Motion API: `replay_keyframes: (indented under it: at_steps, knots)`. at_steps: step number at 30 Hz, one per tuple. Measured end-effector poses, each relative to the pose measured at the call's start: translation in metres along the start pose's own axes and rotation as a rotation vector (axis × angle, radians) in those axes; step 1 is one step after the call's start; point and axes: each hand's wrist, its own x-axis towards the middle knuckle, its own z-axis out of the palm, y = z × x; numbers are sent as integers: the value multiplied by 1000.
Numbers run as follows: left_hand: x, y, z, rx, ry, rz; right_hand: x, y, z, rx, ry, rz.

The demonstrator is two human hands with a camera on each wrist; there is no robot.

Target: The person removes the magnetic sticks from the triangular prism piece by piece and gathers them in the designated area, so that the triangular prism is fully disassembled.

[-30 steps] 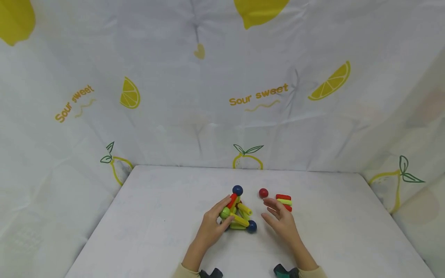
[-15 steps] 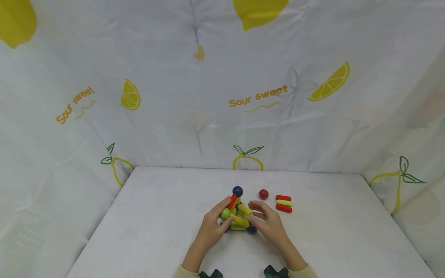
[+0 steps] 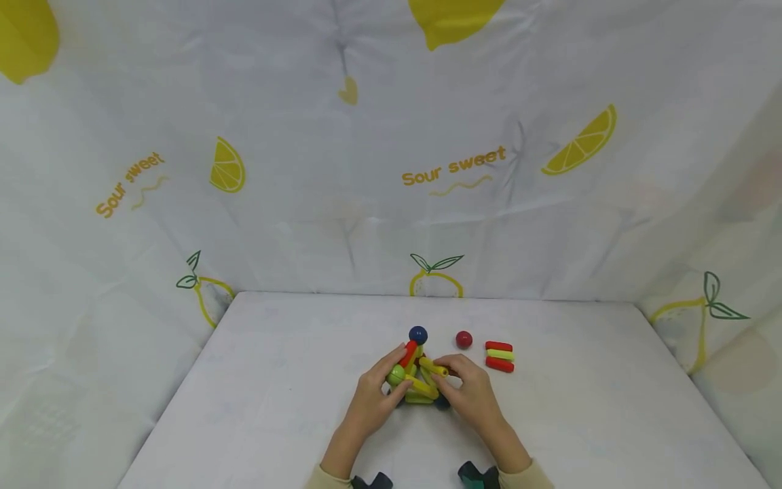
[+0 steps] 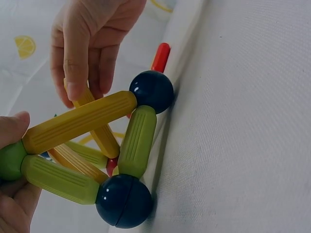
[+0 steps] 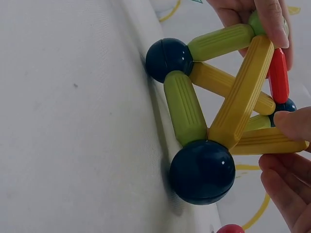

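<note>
A frame of toy building rods and balls stands on the table in front of me. My left hand grips its light green ball between thumb and fingers. With thumb and fingertips my right hand pinches a yellow rod by its free end. That rod's other end meets a red ball, seen in the left wrist view. Dark blue balls sit at the lower corners, joined by a light green rod. At the back, a blue ball tops a red rod.
Behind my right hand lies a loose red ball. Beside it, a red rod, a light green rod and another red rod lie in a row. White cloth with lemon prints hangs behind the white table.
My right hand has moved left from beside the loose rods to the frame and taken hold of the yellow rod, whose free end has swung slightly right. The left hand has stayed in place.
</note>
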Motion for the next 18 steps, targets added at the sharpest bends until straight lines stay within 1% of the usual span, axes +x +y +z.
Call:
replay_keyframes:
  at_steps: [3, 5, 9, 12, 18]
  knots:
    - [0, 0, -1, 2, -1, 4, 0, 0, -1, -22, 7, 5]
    - [-1, 1, -1, 11, 1, 11, -1, 1, -1, -18, 14, 15]
    - [-1, 0, -1, 6, 2, 1, -1, 5, 0, -1, 42, 45]
    - [-1, 0, -1, -4, 1, -11, -1, 11, 0, 31, 66, 86]
    - [0, 2, -1, 1, -14, -19, -1, 23, -5, 105, 67, 227]
